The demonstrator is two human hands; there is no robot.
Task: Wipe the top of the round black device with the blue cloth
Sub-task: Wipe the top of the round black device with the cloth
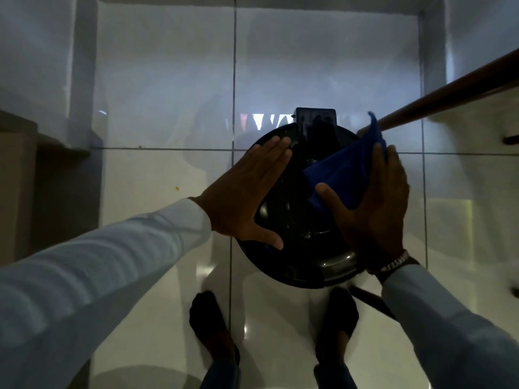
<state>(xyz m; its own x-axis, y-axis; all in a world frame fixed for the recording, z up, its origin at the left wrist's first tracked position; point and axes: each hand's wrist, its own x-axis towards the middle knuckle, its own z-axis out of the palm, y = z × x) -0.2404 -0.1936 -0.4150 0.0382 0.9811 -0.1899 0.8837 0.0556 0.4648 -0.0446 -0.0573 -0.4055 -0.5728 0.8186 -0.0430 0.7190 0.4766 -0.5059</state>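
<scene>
The round black device (303, 242) stands on the pale tiled floor just ahead of my feet, with a dark rectangular part (316, 122) at its far edge. My left hand (247, 192) lies flat on the device's left side, fingers straight and together, thumb spread. My right hand (376, 200) grips the folded blue cloth (345, 169) over the device's right half; one corner of the cloth sticks up at the far right. The right hand and cloth hide the device's right rim.
A brown wooden rail (449, 91) runs diagonally from the upper right toward the device. A brown cabinet (16, 175) stands at the left. My two dark-shod feet (213, 327) are on the glossy tiles below the device. A small orange speck (177, 188) lies on the floor.
</scene>
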